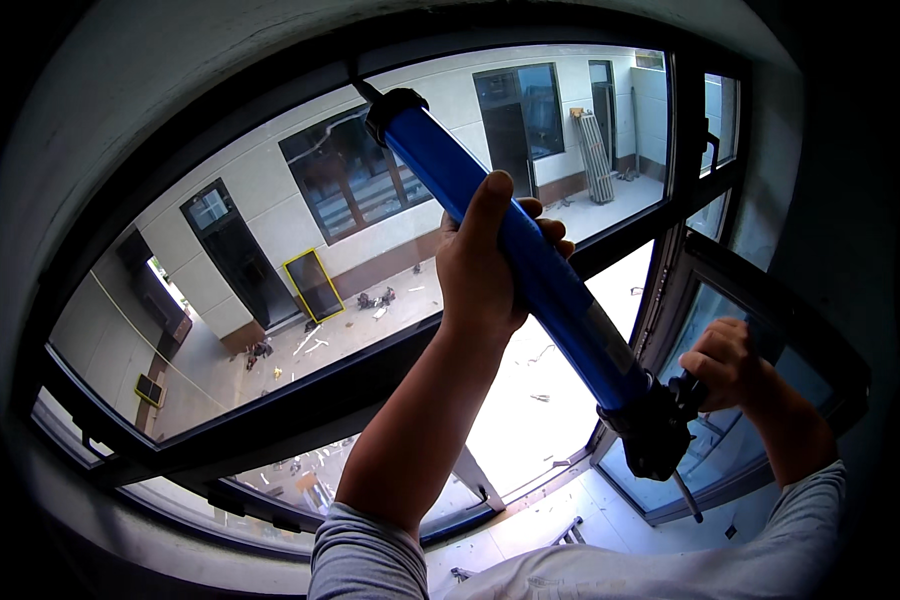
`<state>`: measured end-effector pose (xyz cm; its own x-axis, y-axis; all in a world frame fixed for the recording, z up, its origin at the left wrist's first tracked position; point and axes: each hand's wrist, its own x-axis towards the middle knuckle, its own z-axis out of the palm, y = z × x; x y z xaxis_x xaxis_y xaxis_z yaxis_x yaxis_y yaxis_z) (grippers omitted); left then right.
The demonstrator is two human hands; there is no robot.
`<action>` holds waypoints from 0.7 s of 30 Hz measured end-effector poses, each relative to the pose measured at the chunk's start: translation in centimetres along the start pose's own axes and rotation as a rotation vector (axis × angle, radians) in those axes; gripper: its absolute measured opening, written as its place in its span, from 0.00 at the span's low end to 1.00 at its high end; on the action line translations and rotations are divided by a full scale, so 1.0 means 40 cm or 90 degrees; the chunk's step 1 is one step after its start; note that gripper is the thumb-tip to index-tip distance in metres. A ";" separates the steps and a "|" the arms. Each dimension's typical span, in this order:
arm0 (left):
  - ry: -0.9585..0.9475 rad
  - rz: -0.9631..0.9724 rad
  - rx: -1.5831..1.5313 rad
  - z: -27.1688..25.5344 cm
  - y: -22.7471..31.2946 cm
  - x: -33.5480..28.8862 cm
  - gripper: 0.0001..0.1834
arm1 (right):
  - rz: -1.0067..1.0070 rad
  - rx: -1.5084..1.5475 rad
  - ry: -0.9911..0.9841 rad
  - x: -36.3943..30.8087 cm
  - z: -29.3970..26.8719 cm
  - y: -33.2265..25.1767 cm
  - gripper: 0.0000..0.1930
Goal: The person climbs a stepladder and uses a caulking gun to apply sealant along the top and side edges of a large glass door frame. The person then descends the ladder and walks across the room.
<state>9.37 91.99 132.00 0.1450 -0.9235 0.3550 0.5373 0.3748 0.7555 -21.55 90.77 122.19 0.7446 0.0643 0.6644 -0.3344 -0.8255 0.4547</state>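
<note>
A long blue caulking gun (545,262) slants across the view from upper left to lower right. My left hand (490,255) wraps round the middle of its barrel, thumb on top and fingertips showing on the far side. At the black rear end, my right hand (725,365) is closed round the handle, which its fingers partly hide. A thin rod sticks out behind the gun's rear. The dark nozzle (367,90) points up at the top bar of the black window frame (300,75), and its tip seems to meet the bar there.
An opened casement sash (770,330) stands beside my right arm. Below, a stepladder (570,530) partly shows on the tiled floor. Through the glass lie a courtyard with scattered debris, a yellow-edged panel (313,286) and a folded metal ladder (594,155) against the wall.
</note>
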 end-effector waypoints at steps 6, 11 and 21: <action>-0.039 -0.018 -0.047 0.078 -0.059 0.047 0.33 | 0.002 -0.046 -0.032 -0.056 -0.079 0.062 0.22; -0.001 -0.004 -0.030 0.103 -0.094 0.069 0.32 | -0.008 -0.018 0.002 -0.097 -0.027 0.132 0.22; 0.043 -0.017 -0.042 0.157 -0.113 0.096 0.32 | 0.025 0.016 -0.057 -0.050 -0.084 0.176 0.25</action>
<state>2.28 87.25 133.40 0.1842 -0.9374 0.2954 0.5950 0.3456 0.7257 -27.32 86.71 126.05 0.7800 -0.0183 0.6255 -0.3509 -0.8404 0.4130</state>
